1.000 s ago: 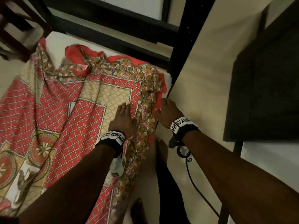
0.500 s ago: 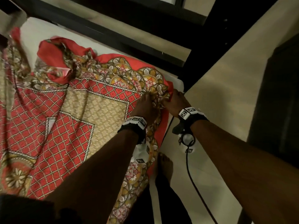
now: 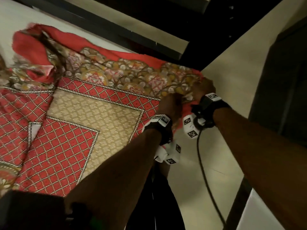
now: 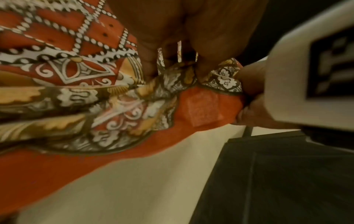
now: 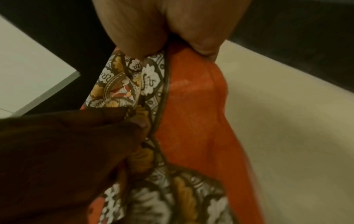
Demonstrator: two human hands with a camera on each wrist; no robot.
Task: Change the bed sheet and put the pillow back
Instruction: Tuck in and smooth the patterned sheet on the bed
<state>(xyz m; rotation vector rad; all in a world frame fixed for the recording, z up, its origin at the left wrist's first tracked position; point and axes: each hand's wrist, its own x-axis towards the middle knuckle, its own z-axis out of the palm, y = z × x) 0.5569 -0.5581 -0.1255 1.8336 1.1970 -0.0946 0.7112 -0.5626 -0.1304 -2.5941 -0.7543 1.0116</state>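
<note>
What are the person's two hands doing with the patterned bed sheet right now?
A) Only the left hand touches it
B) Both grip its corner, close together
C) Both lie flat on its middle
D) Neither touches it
B: the left hand and right hand both pinch bunched cloth at the corner of the bed sheet, close together.

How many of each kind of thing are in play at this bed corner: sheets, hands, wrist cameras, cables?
Patterned red bed sheet: 1
Hands gripping its corner: 2, the left hand and the right hand
White wrist cameras: 2, the left wrist camera and the right wrist camera
Black cable: 1
Total: 6
</note>
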